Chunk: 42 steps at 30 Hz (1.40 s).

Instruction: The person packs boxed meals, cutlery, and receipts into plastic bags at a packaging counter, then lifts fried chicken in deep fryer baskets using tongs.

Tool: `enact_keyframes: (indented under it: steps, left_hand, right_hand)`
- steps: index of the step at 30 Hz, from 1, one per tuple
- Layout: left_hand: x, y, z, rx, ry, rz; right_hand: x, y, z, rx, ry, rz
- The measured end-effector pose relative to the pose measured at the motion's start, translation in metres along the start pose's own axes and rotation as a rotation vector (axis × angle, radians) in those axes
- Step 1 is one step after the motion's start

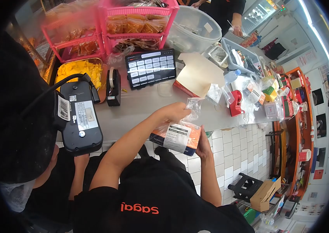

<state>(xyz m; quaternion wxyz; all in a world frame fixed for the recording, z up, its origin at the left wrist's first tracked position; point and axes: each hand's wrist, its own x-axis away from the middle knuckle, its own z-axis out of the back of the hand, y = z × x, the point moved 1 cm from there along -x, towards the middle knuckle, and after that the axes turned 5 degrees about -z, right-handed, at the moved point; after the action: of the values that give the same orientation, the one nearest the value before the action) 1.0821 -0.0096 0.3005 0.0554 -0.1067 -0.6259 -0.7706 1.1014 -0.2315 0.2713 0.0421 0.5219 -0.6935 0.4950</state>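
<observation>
Orange box (pixel 184 136) near counter edge (pixel 219 126)

The bagged box (pixel 194 134) partly hides the right hand (pixel 204 146). The print on its label (pixel 177 138) is too small to read. The top edge cuts off the far worker (pixel 228 8); the left pink rack (pixel 75 41) is partly blurred.

box (pixel 196 134): orange and dark blue, is being held tilted beside the counter (pixel 133 112)
bag (pixel 194 110): clear, crinkled, is being gathered above the box
label (pixel 177 137): white, printed, is being displayed box-side
</observation>
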Motion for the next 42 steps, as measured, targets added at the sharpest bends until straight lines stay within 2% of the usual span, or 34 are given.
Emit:
enact_keyframes:
  steps: [3,11,14,16,17,18,19,21,22,24,26,27,28,29,31,32,33,34,35,36,37,38,39,40,41,42]
  left_hand:
    - [0.002,0.005,0.004,-0.104,0.010,-0.002]
    - [0.001,-0.002,0.008,-0.118,0.085,-0.015]
    - [0.002,-0.005,0.005,-0.149,0.121,-0.047]
    - [0.003,-0.006,0.002,-0.179,0.162,-0.077]
    - [0.005,-0.004,-0.001,-0.258,0.240,-0.151]
    - [0.014,-0.004,0.002,-0.343,0.321,-0.217]
    - [0.026,-0.008,0.007,-0.354,0.350,-0.182]
    - [0.059,0.002,0.023,-0.560,0.605,-0.453]
    - [0.076,-0.001,0.037,-0.577,0.623,-0.428]
    - [0.118,-0.012,0.076,-0.430,0.961,-0.376]
    - [0.167,-0.031,0.120,-0.431,1.240,-0.218]
    - [0.197,-0.039,0.138,-0.451,1.436,-0.153]
    - [0.222,-0.078,0.160,-0.636,1.608,-0.119]
    - [0.253,-0.104,0.175,-0.652,1.667,-0.019]
    - [0.300,-0.128,0.182,-0.781,1.663,0.432]
    - [0.312,-0.133,0.180,-0.785,1.673,0.435]
    - [0.322,-0.139,0.176,-0.798,1.616,0.667]
    - [0.329,-0.142,0.175,-0.803,1.544,0.896]
    - [0.335,-0.142,0.177,-0.802,1.550,0.901]
    - [0.340,-0.142,0.180,-0.704,1.470,1.012]
    - [0.345,-0.142,0.184,-0.604,1.386,1.116]
    - [0.354,-0.153,0.192,-0.603,1.391,1.117]
    - [0.363,-0.174,0.202,-0.483,1.307,1.048]
    - [0.368,-0.184,0.208,-0.368,1.219,0.977]
    - [0.368,-0.182,0.208,-0.370,1.222,0.980]
    - [0.364,-0.176,0.205,-0.387,1.209,1.019]
  right_hand:
    - [0.002,-0.002,-0.004,0.008,0.016,0.017]
    - [-0.001,-0.005,-0.002,0.097,0.008,-0.007]
    - [-0.005,-0.003,0.000,0.044,-0.062,-0.027]
    - [-0.005,-0.004,-0.009,0.373,0.111,0.069]
    - [-0.010,-0.004,-0.009,0.373,0.084,0.055]
    - [-0.016,-0.007,-0.004,0.417,0.156,0.098]
    - [-0.022,-0.011,0.001,0.462,0.222,0.140]
    - [-0.033,-0.022,0.013,0.397,0.215,0.271]
    - [-0.039,-0.031,0.026,0.424,0.243,0.276]
    - [-0.049,-0.052,0.052,0.473,0.315,0.307]
    - [-0.056,-0.069,0.068,0.496,0.344,0.330]
    - [-0.059,-0.077,0.076,0.596,0.441,0.356]
    - [-0.062,-0.079,0.078,0.696,0.538,0.383]
    - [-0.064,-0.077,0.077,0.697,0.526,0.382]
    - [-0.066,-0.075,0.072,0.810,0.688,0.511]
    - [-0.059,-0.072,0.055,0.860,0.710,0.611]
    - [-0.049,-0.069,0.032,0.861,0.701,0.612]
    - [-0.037,-0.068,0.009,0.955,0.774,0.703]
    - [-0.031,-0.064,-0.008,1.049,0.847,0.796]
    - [-0.032,-0.059,-0.017,1.030,0.834,0.890]
    - [-0.033,-0.055,-0.026,1.030,0.829,0.891]
    - [-0.033,-0.052,-0.038,1.084,0.714,1.039]
    - [-0.033,-0.049,-0.053,1.131,0.592,1.185]
    - [-0.028,-0.045,-0.076,1.091,0.504,1.060]
    - [-0.029,-0.039,-0.091,1.089,0.500,1.059]
    - [-0.032,-0.033,-0.103,1.120,0.350,1.026]
